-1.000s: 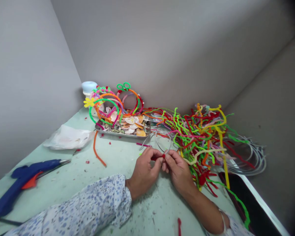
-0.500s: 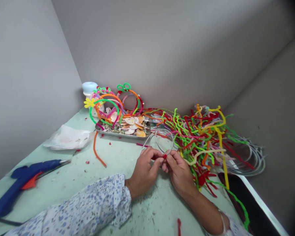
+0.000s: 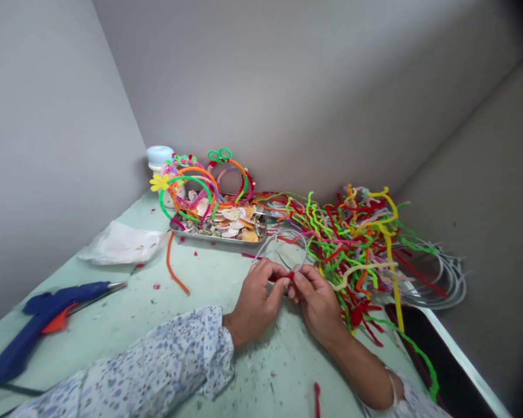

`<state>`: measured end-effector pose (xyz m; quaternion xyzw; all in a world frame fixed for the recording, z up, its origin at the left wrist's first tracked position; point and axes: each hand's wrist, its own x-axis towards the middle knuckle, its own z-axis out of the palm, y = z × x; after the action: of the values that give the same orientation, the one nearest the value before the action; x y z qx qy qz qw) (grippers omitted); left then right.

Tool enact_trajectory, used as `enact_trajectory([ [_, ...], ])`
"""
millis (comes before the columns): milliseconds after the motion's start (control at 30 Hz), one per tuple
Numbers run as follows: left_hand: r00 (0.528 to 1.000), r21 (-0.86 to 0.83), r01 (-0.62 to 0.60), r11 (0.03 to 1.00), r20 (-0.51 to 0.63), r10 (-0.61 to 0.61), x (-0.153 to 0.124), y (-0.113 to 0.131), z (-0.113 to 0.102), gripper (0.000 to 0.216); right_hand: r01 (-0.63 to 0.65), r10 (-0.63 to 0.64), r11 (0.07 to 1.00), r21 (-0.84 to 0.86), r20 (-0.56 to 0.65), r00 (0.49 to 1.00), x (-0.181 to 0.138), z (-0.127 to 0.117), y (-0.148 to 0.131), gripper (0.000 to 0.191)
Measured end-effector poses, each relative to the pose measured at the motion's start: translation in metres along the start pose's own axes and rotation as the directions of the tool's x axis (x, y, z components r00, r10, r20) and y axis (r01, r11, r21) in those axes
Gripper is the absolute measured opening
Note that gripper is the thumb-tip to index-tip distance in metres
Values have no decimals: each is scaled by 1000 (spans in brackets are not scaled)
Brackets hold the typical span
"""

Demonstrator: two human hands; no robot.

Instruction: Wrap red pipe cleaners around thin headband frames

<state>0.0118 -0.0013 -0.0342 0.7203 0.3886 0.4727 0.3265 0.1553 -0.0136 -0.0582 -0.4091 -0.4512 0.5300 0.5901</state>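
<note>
Red fuzzy stem (image 3: 290, 276): pinched between left hand (image 3: 257, 302) and right hand (image 3: 321, 305), I judge for steadiness.
Wire loop (image 3: 306, 248): just beyond their fingertips, near tray (image 3: 218, 237).
Glue gun (image 3: 47, 310): well left, likely leaving room.

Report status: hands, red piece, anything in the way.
Left hand, right hand: both pinching red fuzzy piece. Grey wire loops just beyond. Pipe-cleaner heap beside right hand.

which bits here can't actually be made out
All in the head view:
Red piece: partly hidden by the left hand and right hand.
Bottle: much of its body behind the headbands.
Red strip: near end cut off by the bottom edge.
Cord: cut off by the left edge.
Specks on the table: too small to identify.
</note>
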Motion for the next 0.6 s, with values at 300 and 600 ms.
enact_trajectory([
  [300, 994, 82, -25, 996, -102, 33, 2, -2, -4, 19, -20, 31, 984, 178, -55, 998, 2, 5, -11, 17],
  [600, 986, 64, -12, 998, -163, 23, 5, -6, -8, 21, -53, 114, 921, 386, -135, 984, 7, 2, -20, 22],
])
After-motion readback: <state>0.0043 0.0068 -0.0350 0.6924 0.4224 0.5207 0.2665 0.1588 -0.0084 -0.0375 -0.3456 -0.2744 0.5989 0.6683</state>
